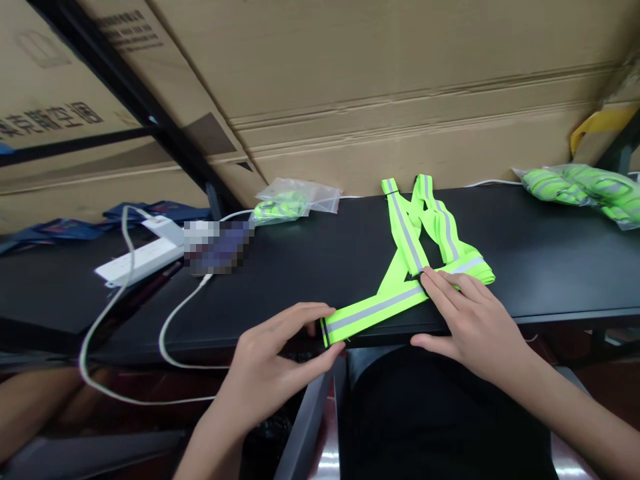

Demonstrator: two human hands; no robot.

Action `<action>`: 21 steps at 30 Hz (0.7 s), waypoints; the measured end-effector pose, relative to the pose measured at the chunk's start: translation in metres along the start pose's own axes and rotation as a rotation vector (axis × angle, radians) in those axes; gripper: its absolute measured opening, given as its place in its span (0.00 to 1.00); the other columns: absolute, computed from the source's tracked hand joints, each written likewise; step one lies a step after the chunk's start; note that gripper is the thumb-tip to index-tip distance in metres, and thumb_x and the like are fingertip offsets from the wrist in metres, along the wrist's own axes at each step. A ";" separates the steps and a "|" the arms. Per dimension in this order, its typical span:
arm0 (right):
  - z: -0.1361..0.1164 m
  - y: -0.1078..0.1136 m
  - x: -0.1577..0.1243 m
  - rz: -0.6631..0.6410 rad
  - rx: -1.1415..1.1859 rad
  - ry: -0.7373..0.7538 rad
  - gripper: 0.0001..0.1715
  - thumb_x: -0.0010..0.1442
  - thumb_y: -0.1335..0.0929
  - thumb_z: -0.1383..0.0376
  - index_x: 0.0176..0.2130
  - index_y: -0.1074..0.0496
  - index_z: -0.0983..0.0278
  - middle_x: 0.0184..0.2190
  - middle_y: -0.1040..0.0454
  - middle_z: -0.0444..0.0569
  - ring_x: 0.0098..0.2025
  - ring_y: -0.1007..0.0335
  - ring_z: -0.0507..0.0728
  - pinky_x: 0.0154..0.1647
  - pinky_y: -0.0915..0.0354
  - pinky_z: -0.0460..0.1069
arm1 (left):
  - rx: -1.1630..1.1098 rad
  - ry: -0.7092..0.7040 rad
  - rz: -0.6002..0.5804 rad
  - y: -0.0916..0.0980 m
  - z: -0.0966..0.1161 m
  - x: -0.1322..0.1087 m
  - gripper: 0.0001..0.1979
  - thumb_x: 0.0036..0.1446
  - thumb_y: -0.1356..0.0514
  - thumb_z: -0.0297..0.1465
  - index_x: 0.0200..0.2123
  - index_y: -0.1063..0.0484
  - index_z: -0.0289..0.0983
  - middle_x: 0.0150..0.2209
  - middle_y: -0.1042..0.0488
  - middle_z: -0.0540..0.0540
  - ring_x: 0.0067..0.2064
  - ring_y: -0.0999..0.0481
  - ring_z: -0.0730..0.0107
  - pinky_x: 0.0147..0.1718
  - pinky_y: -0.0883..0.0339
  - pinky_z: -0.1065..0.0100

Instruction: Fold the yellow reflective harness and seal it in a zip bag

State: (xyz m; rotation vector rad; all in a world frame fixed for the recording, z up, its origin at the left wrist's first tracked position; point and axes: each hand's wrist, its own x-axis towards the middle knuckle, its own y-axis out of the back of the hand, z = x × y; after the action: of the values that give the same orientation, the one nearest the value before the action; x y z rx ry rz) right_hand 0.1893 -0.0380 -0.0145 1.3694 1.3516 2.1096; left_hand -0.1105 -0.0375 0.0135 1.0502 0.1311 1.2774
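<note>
item: neon-yellow reflective harness vest [375, 310], grey stripes, straps crossed in a long Y | place: flat on black table [530, 260], strap end at near edge | left hand [277, 357]: narrow grip around strap end | right hand [473, 330]: open, flat on strap

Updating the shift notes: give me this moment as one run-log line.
neon-yellow reflective harness: on black table | left hand: pinching strap end | right hand: flat on strap
</note>
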 end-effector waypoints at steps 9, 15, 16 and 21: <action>-0.003 -0.004 -0.002 0.029 -0.039 -0.015 0.44 0.65 0.37 0.43 0.61 0.33 0.77 0.57 0.26 0.65 0.55 0.30 0.69 0.55 0.33 0.62 | -0.648 0.357 0.366 -0.025 0.002 0.018 0.24 0.42 0.25 0.30 0.43 0.26 0.37 0.40 0.19 0.41 0.43 0.19 0.58 0.38 0.21 0.65; -0.007 -0.007 -0.001 0.018 -0.075 -0.037 0.53 0.55 0.32 0.36 0.57 0.29 0.79 0.52 0.26 0.70 0.54 0.31 0.72 0.54 0.32 0.63 | -0.675 0.120 0.385 -0.030 0.036 0.093 0.19 0.41 0.25 0.27 0.37 0.27 0.36 0.40 0.20 0.45 0.43 0.19 0.63 0.42 0.23 0.66; -0.008 -0.007 -0.001 0.019 -0.075 -0.044 0.53 0.53 0.31 0.36 0.55 0.28 0.78 0.50 0.26 0.70 0.53 0.31 0.72 0.53 0.31 0.63 | -0.658 0.081 0.345 -0.033 0.045 0.106 0.18 0.41 0.25 0.27 0.36 0.26 0.36 0.39 0.20 0.45 0.42 0.19 0.65 0.41 0.23 0.67; -0.009 -0.008 -0.002 0.039 -0.068 -0.066 0.48 0.51 0.31 0.35 0.47 0.23 0.75 0.43 0.25 0.67 0.48 0.29 0.71 0.51 0.30 0.62 | -0.645 0.005 0.084 -0.067 0.083 0.158 0.17 0.41 0.26 0.30 0.34 0.26 0.34 0.34 0.24 0.48 0.34 0.23 0.71 0.34 0.25 0.68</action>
State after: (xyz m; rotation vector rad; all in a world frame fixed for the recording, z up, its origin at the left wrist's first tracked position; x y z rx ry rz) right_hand 0.1812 -0.0399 -0.0235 1.4357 1.2255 2.0953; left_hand 0.0429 0.0510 0.0847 0.4990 -0.3093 1.2725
